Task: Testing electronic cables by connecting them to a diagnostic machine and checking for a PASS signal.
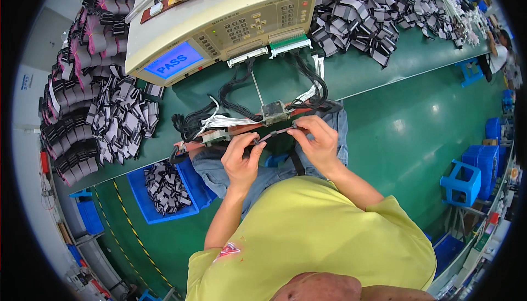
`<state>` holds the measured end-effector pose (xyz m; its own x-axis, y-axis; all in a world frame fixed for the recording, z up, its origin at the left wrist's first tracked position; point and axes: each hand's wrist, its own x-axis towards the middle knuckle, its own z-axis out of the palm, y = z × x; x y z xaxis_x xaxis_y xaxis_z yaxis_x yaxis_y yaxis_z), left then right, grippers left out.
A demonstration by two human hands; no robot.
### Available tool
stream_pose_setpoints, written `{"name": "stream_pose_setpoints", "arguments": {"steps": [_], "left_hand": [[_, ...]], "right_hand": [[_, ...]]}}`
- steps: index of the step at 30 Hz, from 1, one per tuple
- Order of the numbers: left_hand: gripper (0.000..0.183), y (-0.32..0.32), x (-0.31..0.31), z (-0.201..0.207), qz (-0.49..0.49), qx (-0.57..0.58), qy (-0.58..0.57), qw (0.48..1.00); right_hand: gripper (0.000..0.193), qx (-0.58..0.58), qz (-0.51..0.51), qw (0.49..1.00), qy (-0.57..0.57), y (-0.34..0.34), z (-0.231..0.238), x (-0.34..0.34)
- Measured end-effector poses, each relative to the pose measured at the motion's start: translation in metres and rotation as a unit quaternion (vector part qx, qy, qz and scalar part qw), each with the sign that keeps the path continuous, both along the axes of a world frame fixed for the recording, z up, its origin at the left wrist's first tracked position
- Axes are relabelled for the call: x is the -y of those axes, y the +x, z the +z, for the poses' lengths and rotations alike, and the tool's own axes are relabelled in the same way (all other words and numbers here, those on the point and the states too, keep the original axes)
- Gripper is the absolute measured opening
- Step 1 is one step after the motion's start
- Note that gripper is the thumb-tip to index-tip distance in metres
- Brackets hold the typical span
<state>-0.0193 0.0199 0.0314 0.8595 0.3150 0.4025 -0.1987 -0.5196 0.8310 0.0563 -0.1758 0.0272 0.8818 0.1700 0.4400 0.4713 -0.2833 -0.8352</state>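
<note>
A short grey ribbon cable (pixel 281 131) with dark connectors is stretched between my hands in front of my lap. My left hand (pixel 241 161) pinches its left end between thumb and fingertips. My right hand (pixel 317 141) grips the other end in the same way, a little higher. Just beyond the cable sits a test socket block (pixel 274 111) on a reddish strip along the table edge, and a second pale socket block (pixel 214 136) is to its left. Bundles of black wires (pixel 230 97) and white wires run from these toward the cream-coloured tester (pixel 225 32), whose blue screen (pixel 174 60) is lit.
Ribbon cables lie in a big heap (pixel 359 13) at the right back, in a smaller pile (pixel 122 106) and stacked bundles (pixel 74 103) at left. A blue bin (pixel 141 205) of cables stands below the table's left side. A blue stool (pixel 461 183) is at right; another person (pixel 498 54) sits far right.
</note>
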Motion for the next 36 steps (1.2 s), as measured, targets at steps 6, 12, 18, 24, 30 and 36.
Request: {"name": "stream_pose_setpoints", "arguments": {"steps": [6, 12, 18, 24, 30, 36], "left_hand": [[0.028, 0.001, -0.002, -0.002, 0.005, -0.002, -0.007, 1.0], [0.028, 0.002, -0.002, 0.0, 0.007, -0.008, -0.014, 1.0], [0.028, 0.005, 0.001, -0.002, 0.011, -0.001, -0.002, 1.0], [0.027, 0.005, 0.001, -0.004, 0.018, 0.011, 0.004, 1.0], [0.027, -0.002, 0.001, 0.001, 0.006, 0.002, -0.07, 0.998], [0.027, -0.014, 0.009, -0.002, -0.026, 0.008, -0.053, 0.998]], "right_hand": [[0.022, 0.074, -0.008, 0.996, -0.047, 0.008, 0.012, -0.006], [0.021, 0.07, -0.011, 0.996, -0.063, 0.009, 0.012, -0.007], [0.023, 0.054, -0.054, 0.994, -0.075, 0.009, 0.013, -0.014], [0.024, 0.07, -0.065, 0.993, -0.063, 0.01, 0.002, -0.02], [0.03, 0.242, -0.002, 0.967, -0.077, 0.01, 0.027, -0.01], [0.035, 0.206, 0.179, 0.946, -0.174, 0.014, 0.029, -0.012]]}}
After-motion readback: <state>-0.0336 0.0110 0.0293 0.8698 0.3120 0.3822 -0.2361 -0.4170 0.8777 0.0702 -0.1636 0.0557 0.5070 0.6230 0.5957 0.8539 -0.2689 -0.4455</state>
